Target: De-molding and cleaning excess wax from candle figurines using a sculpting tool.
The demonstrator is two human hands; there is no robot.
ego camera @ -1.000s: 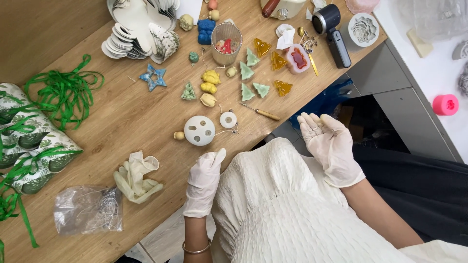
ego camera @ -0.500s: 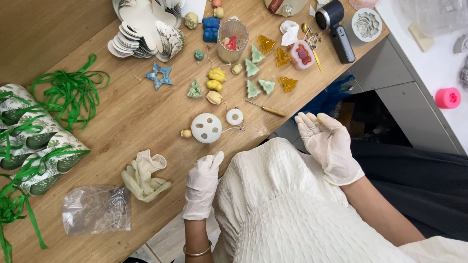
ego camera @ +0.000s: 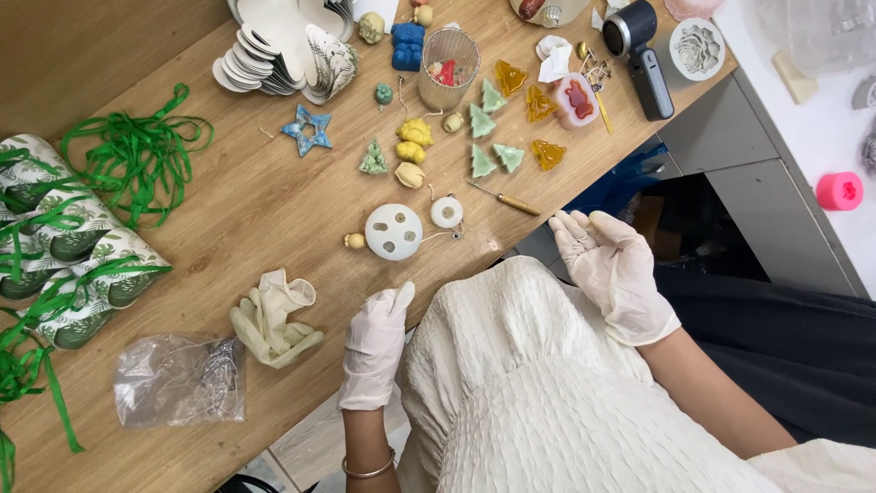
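Both hands gloved in white, holding nothing. L hand (ego camera: pixel 376 347) is hovering over the wooden table (ego camera: pixel 228 210) edge, fingers loosely extended and together, empty, pointing up toward the white round disc w/ holes (ego camera: pixel 393 232), which is lying flat just beyond the fingertips, not touching. R hand (ego camera: pixel 616 269) is hanging off the table edge over the lap, palm up, fingers spread & relaxed, nothing gripped; nearest item is the small wooden-handled pick (ego camera: pixel 500 198), lying near the edge, apart from the hand. A smaller white ring (ego camera: pixel 446 212) is sitting just beside the disc, w/ a thin wire or cord between them, prob. linked; can't tell how. Crumpled spare gloves (ego camera: pixel 274 319) are lying to the L hand's left, a clear plastic bag (ego camera: pixel 178 379) further out. Small cast pieces are laid out in loose groups by colour, likely sorted for reach: green tree shapes (ego camera: pixel 484 141), amber tree shapes (ego camera: pixel 538 119), yellow lumps (ego camera: pixel 412 146), a blue star (ego camera: pixel 307 131). Green ribbon (ego camera: pixel 137 151) and leaf-print wrapped parcels (ego camera: pixel 64 237) are stacking up at far left, away from the working zone.
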